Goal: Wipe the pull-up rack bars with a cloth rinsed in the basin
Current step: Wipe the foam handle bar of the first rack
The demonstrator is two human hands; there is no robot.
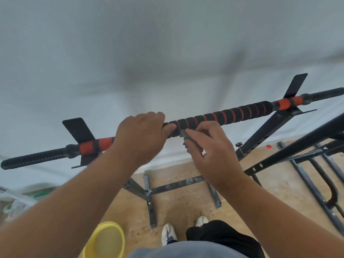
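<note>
The pull-up rack's top bar (232, 114) runs from lower left to upper right, padded in black foam with orange rings and ribbed black ends. My left hand (141, 135) wraps over the bar left of its middle, thumb underneath. Just to its right, my right hand (208, 148) pinches a small dark grey cloth (184, 135) against the underside of the bar; most of the cloth is hidden by the fingers. A yellow basin (107, 239) stands on the floor at the lower left, by my feet.
The rack's black uprights and base rails (175, 185) stand on the speckled tan floor below. More black frame bars (297, 149) crowd the right side. A white wall is behind. Bags and clutter (16, 203) lie at the far left.
</note>
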